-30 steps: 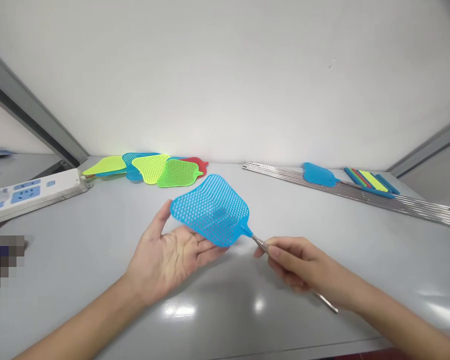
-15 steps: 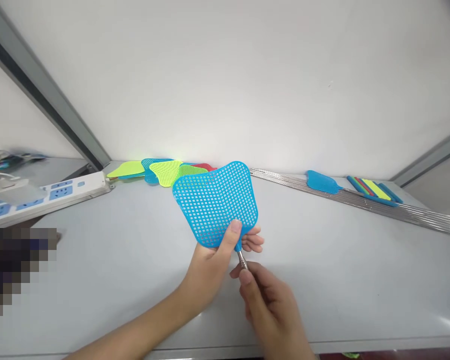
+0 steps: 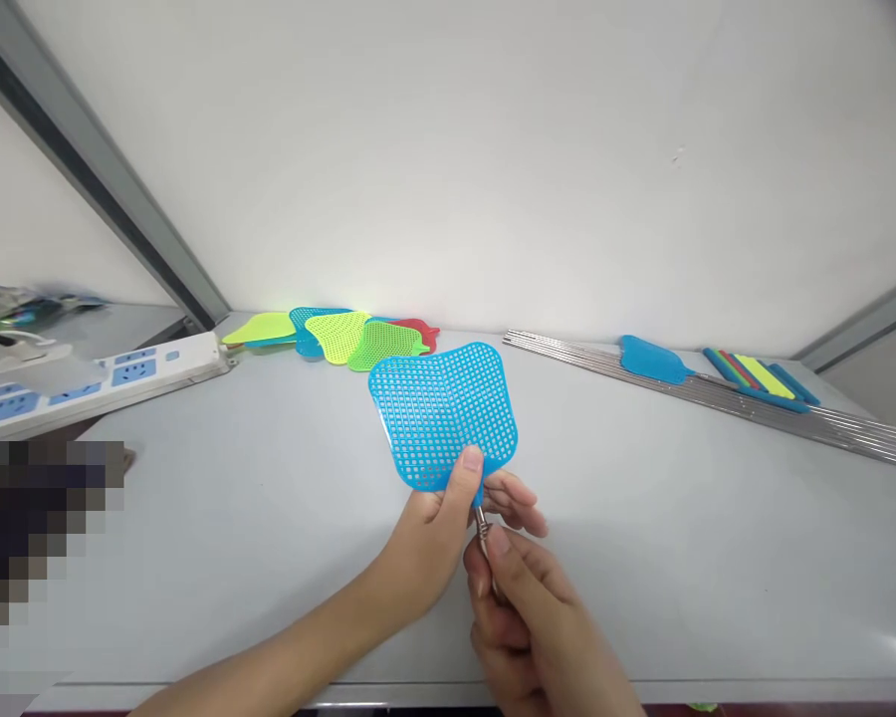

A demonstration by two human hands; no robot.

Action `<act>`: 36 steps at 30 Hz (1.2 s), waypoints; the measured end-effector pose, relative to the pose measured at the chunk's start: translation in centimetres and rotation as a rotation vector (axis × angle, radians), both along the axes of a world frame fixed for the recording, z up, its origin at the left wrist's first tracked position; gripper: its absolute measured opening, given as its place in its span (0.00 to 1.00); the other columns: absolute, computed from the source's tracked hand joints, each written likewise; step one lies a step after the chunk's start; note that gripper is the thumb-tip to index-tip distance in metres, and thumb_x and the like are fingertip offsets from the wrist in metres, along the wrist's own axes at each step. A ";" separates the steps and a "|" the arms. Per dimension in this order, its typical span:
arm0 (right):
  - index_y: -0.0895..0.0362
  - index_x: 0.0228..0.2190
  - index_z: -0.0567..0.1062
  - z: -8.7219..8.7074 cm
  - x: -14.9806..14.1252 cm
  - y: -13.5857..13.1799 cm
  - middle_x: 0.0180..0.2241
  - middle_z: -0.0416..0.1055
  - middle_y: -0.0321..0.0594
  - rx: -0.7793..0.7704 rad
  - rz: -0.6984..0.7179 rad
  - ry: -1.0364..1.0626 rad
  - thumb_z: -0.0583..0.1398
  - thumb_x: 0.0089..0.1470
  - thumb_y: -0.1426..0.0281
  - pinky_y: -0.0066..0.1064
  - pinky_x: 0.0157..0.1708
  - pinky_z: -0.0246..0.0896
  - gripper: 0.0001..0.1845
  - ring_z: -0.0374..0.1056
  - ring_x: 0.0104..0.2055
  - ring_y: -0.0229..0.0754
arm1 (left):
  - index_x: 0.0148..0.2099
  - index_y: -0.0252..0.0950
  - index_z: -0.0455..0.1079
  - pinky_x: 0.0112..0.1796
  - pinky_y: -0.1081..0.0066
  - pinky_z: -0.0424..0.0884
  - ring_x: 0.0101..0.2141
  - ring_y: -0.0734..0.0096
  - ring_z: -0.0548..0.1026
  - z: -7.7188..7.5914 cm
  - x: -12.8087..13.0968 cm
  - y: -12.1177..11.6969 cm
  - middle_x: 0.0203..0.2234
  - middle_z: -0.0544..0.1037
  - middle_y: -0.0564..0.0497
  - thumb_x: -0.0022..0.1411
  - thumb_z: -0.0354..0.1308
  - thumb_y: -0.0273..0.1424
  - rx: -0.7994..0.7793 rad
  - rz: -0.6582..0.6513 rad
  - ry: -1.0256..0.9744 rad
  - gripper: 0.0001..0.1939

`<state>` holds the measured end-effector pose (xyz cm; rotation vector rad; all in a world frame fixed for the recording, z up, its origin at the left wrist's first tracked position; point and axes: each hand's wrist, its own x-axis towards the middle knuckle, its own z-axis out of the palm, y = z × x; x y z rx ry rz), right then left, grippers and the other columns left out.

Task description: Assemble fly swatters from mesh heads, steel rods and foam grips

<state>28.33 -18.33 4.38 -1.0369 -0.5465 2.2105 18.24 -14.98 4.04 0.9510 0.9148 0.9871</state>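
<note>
Watching through the head camera, I take the blue swatter head [image 3: 448, 413] as the centre of my clock. It is held up above the grey table [image 3: 306, 478], mesh face towards me, its neck pointing down to about five o'clock. The left hand [image 3: 434, 533] pinches its base: thumb flat on the mesh near the neck, fingers behind, some showing loosely curled past the stem. At five o'clock the right hand [image 3: 529, 617] grips the metal rod [image 3: 482, 525] between thumb and forefinger, close under the neck, other fingers folded in. The rod meets the neck; how deep it sits inside I cannot tell, and its far end is hidden.

To handle this joint well, I'd want rod and neck in one straight line, both pinches near the join, and the push or twist running along the rod. I judge the thumb best low on the solid base, since pressure on the thin mesh could bend it. A short grip on the rod should stop it tilting or slipping.

At ten o'clock a pile of swatter heads [image 3: 336, 339] lies by the wall [image 3: 448, 159]; at nine, a power strip [image 3: 134, 371]. Near three, a bundle of rods [image 3: 567, 355] carries another blue swatter head [image 3: 651, 360], with coloured grips [image 3: 766, 378] beyond.
</note>
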 end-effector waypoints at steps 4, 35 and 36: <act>0.56 0.22 0.56 0.4 0.3 0.3 0.12 0.43 0.24 -0.092 0.091 0.215 0.53 0.48 0.54 0.16 0.09 0.24 0.19 0.32 0.10 0.23 | 0.30 0.34 0.69 0.26 0.73 0.67 0.29 0.67 0.73 0.1 -0.2 -0.1 0.25 0.76 0.48 0.61 0.37 0.43 -0.073 -0.021 -0.020 0.24; 0.55 0.20 0.55 -3.1 -0.2 1.7 0.08 0.41 0.22 -0.271 0.195 0.826 0.40 0.51 0.53 0.14 0.04 0.26 0.21 0.25 0.07 0.25 | 0.33 0.34 0.70 0.37 0.71 0.65 0.34 0.67 0.72 -0.5 -1.2 0.0 0.27 0.76 0.48 0.61 0.39 0.42 -0.074 -0.039 -0.100 0.22; 0.55 0.21 0.58 -3.0 -0.1 1.7 0.09 0.42 0.22 -0.249 0.201 0.832 0.41 0.53 0.55 0.14 0.04 0.27 0.20 0.27 0.08 0.25 | 0.33 0.34 0.70 0.37 0.71 0.65 0.34 0.67 0.72 -0.5 -1.3 0.0 0.28 0.76 0.48 0.61 0.39 0.42 -0.068 -0.037 -0.086 0.22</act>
